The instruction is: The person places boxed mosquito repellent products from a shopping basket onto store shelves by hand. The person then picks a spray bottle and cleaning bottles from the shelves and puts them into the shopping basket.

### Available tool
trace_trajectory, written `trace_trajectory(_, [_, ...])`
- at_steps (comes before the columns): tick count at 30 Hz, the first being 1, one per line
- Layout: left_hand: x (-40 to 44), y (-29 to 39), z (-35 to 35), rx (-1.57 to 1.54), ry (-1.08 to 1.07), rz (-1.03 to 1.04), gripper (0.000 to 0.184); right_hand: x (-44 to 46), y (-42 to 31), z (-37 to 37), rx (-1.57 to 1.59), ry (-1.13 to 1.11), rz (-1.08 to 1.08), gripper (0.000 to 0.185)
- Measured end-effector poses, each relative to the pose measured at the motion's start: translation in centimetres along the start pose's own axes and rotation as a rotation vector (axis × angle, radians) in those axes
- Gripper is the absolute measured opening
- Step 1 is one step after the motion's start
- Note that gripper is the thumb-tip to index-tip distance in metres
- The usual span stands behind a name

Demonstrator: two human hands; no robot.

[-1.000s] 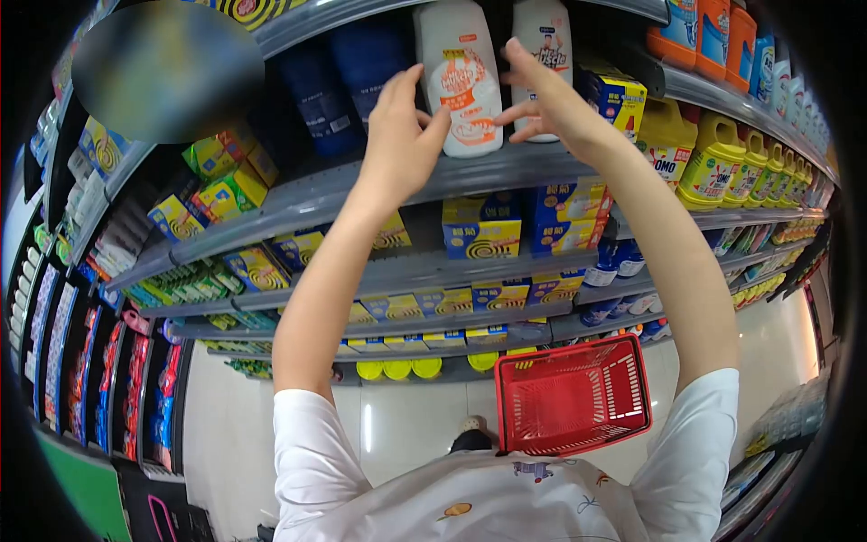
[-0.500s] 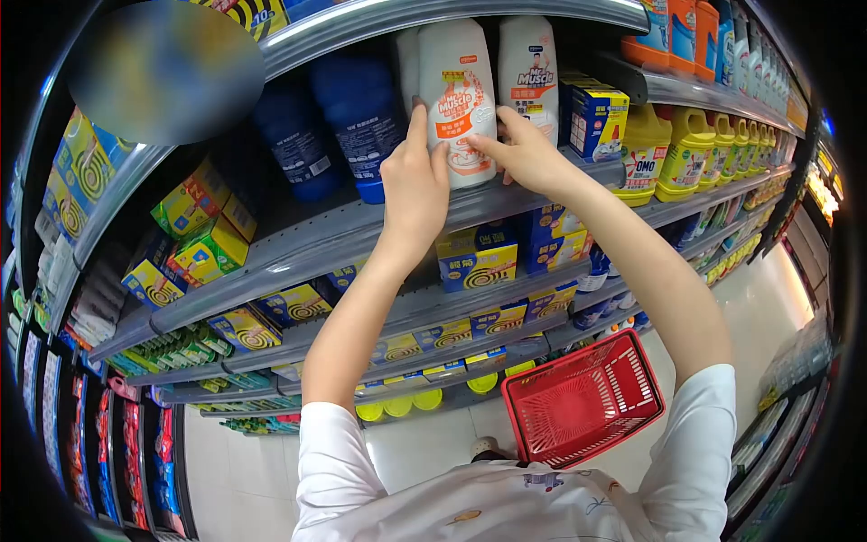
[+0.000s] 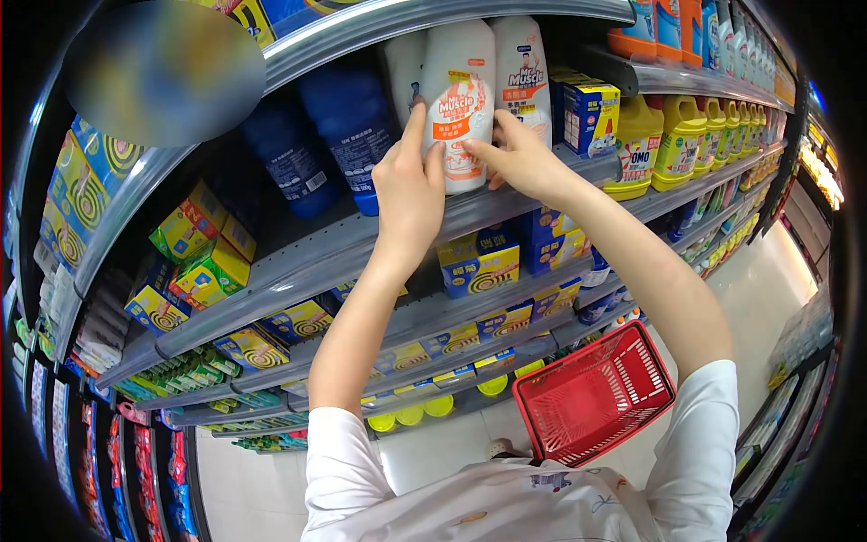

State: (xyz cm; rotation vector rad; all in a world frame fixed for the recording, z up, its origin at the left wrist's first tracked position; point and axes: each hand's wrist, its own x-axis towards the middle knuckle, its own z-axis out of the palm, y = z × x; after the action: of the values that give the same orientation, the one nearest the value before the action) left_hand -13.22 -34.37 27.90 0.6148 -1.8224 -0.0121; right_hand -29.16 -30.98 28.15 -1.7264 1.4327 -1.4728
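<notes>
Spanning the frame from lower left to upper right, a grey shelf [image 3: 316, 230] carries the upper row of goods; its top is perforated and its front edge glossy. Further shelves run below it. A pale, reflective floor [image 3: 786, 266] is visible at right and bottom centre.

The white bottle [image 3: 462, 68] is at upper centre, by the shelf's front edge: smooth, opaque, round-shouldered, with orange print on its face. Whether its base bears on the shelf cannot be told. The left hand [image 3: 411, 194] grasps its left side, thumb on the front face; the right hand [image 3: 524, 163] grasps its right side, thumb likewise in front.

A second bottle [image 3: 524, 63], also white, stands just beside it at right. Dark blue bottles [image 3: 348, 126] stand in shade to the left. Yellow jugs [image 3: 682, 144] with moulded handles form a row at upper right. Printed blue-and-yellow boxes [image 3: 479, 271] sit on the shelf below, at centre. The red basket [image 3: 578, 388], rectangular with slotted walls, is at lower right of centre.
</notes>
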Motion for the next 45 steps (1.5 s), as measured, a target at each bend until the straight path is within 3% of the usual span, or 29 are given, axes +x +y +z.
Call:
trace_trajectory(7, [0.8,0.0,-1.1,0.116,0.007,0.132,0.038,-0.6,-0.7,1.7,0.213,-0.020,0.057,0.038])
trace_trajectory(19, [0.9,1.3,-2.2,0.094,-0.083,0.024,0.037,-0.8,-0.5,2.6,0.346,-0.016,0.046,0.039])
trace_trajectory(28, [1.8,1.8,-3.5,0.339,-0.019,0.278,0.029,-0.7,-0.9,3.8,0.492,-0.048,-0.094,0.046])
trace_trajectory(33, [1.3,2.5,-5.0,0.405,-0.029,0.274,0.030,-2.2,-1.7,5.0,0.556,0.019,-0.130,0.046])
trace_trajectory(36, [-0.4,3.4,-5.7,0.372,-0.021,0.246,0.034,-4.4,-0.9,5.6,0.576,0.035,-0.172,0.047])
trace_trajectory(38, [-2.6,4.6,-5.9,0.307,-0.065,0.132,0.037,-7.3,-1.1,4.7,0.566,-0.033,-0.033,0.047])
trace_trajectory(45, [-12.6,9.0,-3.3,0.155,-0.149,0.086,0.058,-18.1,2.4,-0.2,0.451,-0.127,0.075,0.052])
